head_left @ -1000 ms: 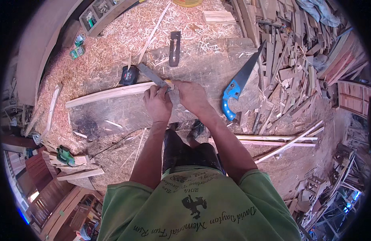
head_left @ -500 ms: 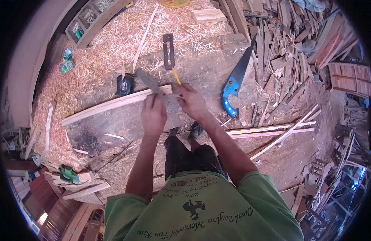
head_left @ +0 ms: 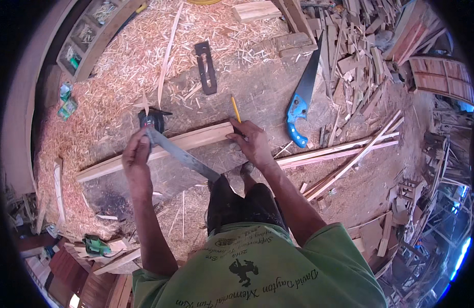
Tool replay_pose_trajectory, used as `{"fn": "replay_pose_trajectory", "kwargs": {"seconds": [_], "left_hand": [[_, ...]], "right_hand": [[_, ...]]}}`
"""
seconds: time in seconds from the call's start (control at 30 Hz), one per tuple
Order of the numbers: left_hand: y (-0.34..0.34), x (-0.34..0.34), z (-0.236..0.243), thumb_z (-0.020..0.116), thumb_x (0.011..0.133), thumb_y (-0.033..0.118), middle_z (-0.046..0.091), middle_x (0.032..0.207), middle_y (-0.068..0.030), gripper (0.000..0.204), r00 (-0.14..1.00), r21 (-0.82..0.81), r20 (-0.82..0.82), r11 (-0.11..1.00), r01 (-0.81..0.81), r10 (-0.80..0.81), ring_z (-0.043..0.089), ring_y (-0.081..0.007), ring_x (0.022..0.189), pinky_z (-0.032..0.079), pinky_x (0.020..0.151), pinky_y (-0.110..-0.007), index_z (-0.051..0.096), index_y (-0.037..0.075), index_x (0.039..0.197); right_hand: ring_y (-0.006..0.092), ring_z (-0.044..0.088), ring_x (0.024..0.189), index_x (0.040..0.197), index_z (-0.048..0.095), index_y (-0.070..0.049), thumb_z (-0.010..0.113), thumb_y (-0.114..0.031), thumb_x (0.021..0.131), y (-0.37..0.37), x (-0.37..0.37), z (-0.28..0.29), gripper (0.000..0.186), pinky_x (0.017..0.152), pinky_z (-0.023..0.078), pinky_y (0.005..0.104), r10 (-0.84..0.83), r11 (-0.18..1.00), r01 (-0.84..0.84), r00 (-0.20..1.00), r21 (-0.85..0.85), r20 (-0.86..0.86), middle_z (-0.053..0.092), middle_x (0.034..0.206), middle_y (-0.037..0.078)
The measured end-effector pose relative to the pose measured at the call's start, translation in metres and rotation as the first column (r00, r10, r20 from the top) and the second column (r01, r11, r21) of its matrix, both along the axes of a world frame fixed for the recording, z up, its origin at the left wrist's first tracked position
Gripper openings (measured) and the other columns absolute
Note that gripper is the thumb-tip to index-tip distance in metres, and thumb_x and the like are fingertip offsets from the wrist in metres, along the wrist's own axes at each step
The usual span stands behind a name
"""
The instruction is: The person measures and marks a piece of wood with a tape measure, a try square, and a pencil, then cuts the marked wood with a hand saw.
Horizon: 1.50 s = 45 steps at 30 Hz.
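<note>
1. Since the earlier frame: left hand point(head_left: 137, 154) has drawn away leftward from the right hand point(head_left: 251, 142), carrying a long metal ruler point(head_left: 183, 154); both hands previously sat close together on the plank point(head_left: 160, 149).
2. Left hand: fingers closed around the ruler's upper end, beside a black tape measure point(head_left: 150, 119).
3. Ruler: long axis slants from the left hand down toward the person's knees, crossing the plank.
4. Right hand: pinching a yellow pencil point(head_left: 236, 109), fingertips resting on the plank's right end.
5. Plank: lies across the desk point(head_left: 267, 97), beneath both hands.
6. Beyond the right hand: blue-handled saw point(head_left: 303, 97).
</note>
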<state>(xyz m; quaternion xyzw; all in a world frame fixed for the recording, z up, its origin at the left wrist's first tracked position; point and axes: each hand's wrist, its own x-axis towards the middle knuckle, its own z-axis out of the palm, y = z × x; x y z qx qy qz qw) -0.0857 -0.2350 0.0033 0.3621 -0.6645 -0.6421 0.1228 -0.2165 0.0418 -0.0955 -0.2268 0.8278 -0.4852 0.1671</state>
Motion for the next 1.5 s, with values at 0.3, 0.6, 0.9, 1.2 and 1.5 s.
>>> {"fn": "replay_pose_trajectory", "kwargs": {"seconds": [0.3,0.6,0.9,1.2,1.5], "left_hand": [[0.052,-0.075,-0.049,0.063,0.098,0.014,0.069,0.111,-0.0167,0.025,0.897,-0.358,0.153,0.823,0.442,-0.415,0.061,-0.0342,0.102,0.048,0.093,-0.045,0.068,0.002,0.119],[0.081,-0.088,-0.081,0.069,0.093,0.023,0.062,0.115,-0.0119,0.034,0.817,-0.658,0.345,0.502,0.562,-0.463,0.057,-0.0365,0.107,0.044,0.094,-0.053,0.065,0.01,0.125],[0.082,-0.082,-0.101,0.069,0.094,0.037,0.06,0.112,-0.0088,0.039,0.872,-0.783,0.305,0.419,0.459,-0.384,0.056,-0.0324,0.106,0.045,0.091,-0.048,0.072,0.022,0.13],[0.079,-0.083,-0.099,0.06,0.099,0.035,0.063,0.112,-0.0096,0.038,0.834,-0.736,0.353,0.424,0.528,-0.425,0.057,-0.0319,0.104,0.044,0.091,-0.046,0.071,0.019,0.131],[0.09,-0.064,-0.108,0.057,0.102,0.032,0.062,0.117,-0.0124,0.038,0.837,-0.798,0.35,0.335,0.502,-0.42,0.055,-0.0342,0.109,0.042,0.096,-0.05,0.069,0.011,0.13]], "right_hand": [[0.0332,0.07,0.089,0.117,0.073,-0.003,0.074,-0.015,0.092,-0.013,0.005,-0.003,0.027,0.078,0.056,0.0404,-0.202,0.977,0.203,0.979,0.064,-0.021,0.069,0.101,0.017],[0.0312,0.072,0.093,0.118,0.073,-0.002,0.072,-0.01,0.093,-0.017,0.01,0.001,0.026,0.079,0.057,0.0366,-0.289,0.957,0.287,0.948,0.035,0.129,0.07,0.106,0.018],[0.0293,0.072,0.096,0.115,0.073,-0.001,0.07,-0.005,0.093,-0.024,0.011,0.008,0.023,0.083,0.056,0.0367,-0.336,0.938,0.314,0.927,0.149,0.163,0.071,0.108,0.016],[0.028,0.072,0.091,0.116,0.072,-0.001,0.076,-0.005,0.09,-0.022,0.025,0.008,0.027,0.079,0.058,0.0367,-0.392,0.916,0.349,0.884,0.2,0.254,0.071,0.103,0.015],[0.0254,0.07,0.085,0.114,0.07,-0.006,0.083,-0.006,0.082,-0.019,0.049,0.004,0.034,0.075,0.056,0.0348,-0.456,0.883,0.384,0.837,0.27,0.302,0.07,0.097,0.012]]}}
